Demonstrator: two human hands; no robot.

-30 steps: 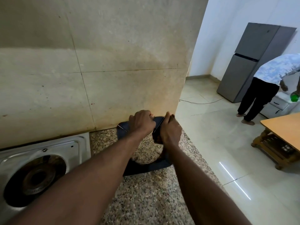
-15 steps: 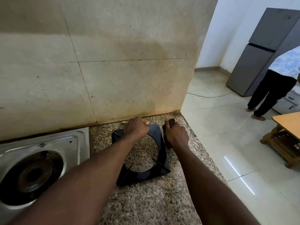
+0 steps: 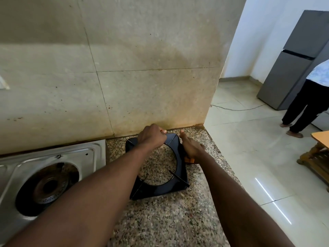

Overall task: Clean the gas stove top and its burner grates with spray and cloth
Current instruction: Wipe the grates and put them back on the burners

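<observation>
A black square burner grate [image 3: 160, 192] with a round opening lies flat on the speckled granite counter [image 3: 169, 221], close to the wall. My left hand [image 3: 151, 138] grips its far edge. My right hand [image 3: 191, 148] lies along the grate's right edge, thumb pointing away, and holds an orange-brown cloth [image 3: 189, 159] against it; most of the cloth is hidden under the hand. The steel gas stove top [image 3: 96, 154] sits to the left, its bare burner [image 3: 49, 186] uncovered. No spray bottle is in view.
The stained tiled wall [image 3: 142, 77] ends just right of the grate, and the counter drops off to a tiled floor. Another person [image 3: 309, 98] stands by a grey fridge [image 3: 288, 68]. A wooden table [image 3: 320, 138] and a floor cable [image 3: 236, 109] are further right.
The grate, tilted up near the wall a second ago, now lies flat on the counter. My right hand with the cloth has slid along the grate's right edge toward me.
</observation>
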